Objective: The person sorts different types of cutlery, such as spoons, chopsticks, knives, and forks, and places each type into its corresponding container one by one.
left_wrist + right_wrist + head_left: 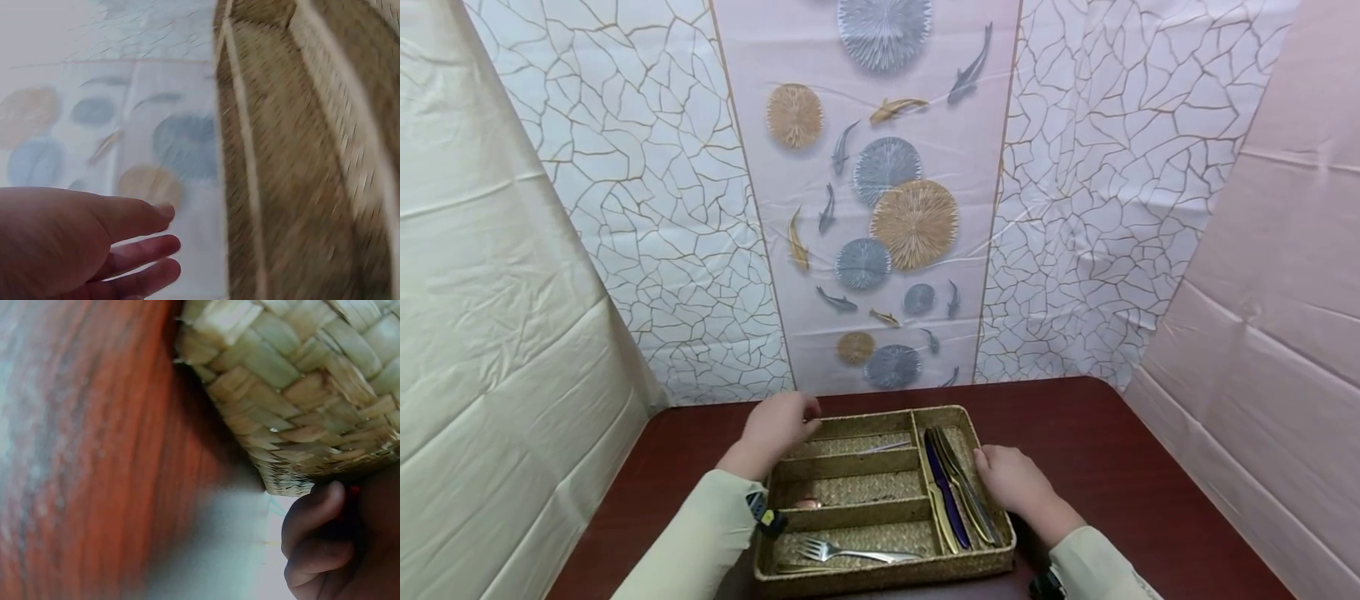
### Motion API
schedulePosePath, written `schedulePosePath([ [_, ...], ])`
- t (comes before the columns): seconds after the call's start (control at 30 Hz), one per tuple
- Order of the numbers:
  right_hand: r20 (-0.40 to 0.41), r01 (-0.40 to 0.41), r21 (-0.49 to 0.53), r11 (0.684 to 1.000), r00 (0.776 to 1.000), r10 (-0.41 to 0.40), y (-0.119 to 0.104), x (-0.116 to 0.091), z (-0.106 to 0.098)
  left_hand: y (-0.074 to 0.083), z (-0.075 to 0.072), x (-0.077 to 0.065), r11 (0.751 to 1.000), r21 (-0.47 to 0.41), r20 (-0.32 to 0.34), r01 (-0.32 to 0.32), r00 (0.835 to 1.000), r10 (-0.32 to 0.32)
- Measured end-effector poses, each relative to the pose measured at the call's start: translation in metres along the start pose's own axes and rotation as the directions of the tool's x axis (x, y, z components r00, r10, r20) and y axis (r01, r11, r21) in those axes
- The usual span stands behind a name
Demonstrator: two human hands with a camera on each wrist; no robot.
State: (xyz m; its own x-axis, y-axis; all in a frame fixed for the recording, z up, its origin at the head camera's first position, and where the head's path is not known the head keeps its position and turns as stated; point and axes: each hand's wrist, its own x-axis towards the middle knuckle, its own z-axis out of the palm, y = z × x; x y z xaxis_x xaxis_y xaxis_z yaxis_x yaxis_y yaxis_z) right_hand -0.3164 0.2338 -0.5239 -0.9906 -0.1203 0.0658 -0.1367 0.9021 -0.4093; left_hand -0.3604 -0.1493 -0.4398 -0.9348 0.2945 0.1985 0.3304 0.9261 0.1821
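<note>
A woven cutlery tray with several compartments sits on the table. My left hand is over its far left corner, and in the left wrist view the thumb and loosely bent fingers hold nothing beside the woven rim. At the right side, my right hand grips the tray's edge, its fingers curled against the woven wall. Several knives, gold and dark purple, lie lengthwise in the right compartment. A silver fork rests in the near compartment. Thin silver cutlery shows in the far compartment.
The dark red wooden table extends around the tray. Behind it hangs a patterned cloth with fish and round shapes; plain cream cloths flank both sides. A copper-coloured piece lies in the middle compartment.
</note>
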Motion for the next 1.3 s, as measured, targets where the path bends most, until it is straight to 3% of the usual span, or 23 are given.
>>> schedulePosePath([
  [0.17,-0.007,0.009,-0.003,1.000,1.000,-0.009,-0.001,0.000,-0.001,-0.030,-0.025,-0.025,0.997,-0.039,-0.065,0.065,0.996,-0.067],
  [0.33,-0.012,0.010,-0.001,1.000,1.000,-0.010,-0.001,0.000,-0.002,-0.057,-0.030,-0.052,0.992,-0.056,-0.046,0.114,0.992,-0.117],
  [0.47,-0.015,0.013,-0.004,1.000,1.000,-0.013,-0.001,-0.001,-0.002,-0.070,-0.021,-0.074,0.980,-0.091,0.050,0.176,0.984,-0.172],
  [0.6,-0.014,0.012,-0.002,1.000,1.000,-0.012,-0.001,-0.002,-0.002,-0.079,-0.011,-0.091,0.972,-0.068,0.116,0.226,0.969,-0.217],
  [0.77,-0.009,0.016,0.005,1.000,1.000,-0.016,-0.001,-0.002,-0.002,-0.091,-0.002,-0.110,0.968,-0.028,0.123,0.249,0.962,-0.244],
  [1.0,-0.006,0.012,0.022,1.000,1.000,-0.012,-0.001,-0.004,-0.002,-0.104,0.010,-0.132,0.973,-0.030,0.106,0.230,0.968,-0.226],
  [1.3,-0.004,0.013,0.014,1.000,1.000,-0.013,-0.004,-0.005,-0.004,-0.109,0.022,-0.145,0.973,-0.052,0.130,0.225,0.968,-0.217],
])
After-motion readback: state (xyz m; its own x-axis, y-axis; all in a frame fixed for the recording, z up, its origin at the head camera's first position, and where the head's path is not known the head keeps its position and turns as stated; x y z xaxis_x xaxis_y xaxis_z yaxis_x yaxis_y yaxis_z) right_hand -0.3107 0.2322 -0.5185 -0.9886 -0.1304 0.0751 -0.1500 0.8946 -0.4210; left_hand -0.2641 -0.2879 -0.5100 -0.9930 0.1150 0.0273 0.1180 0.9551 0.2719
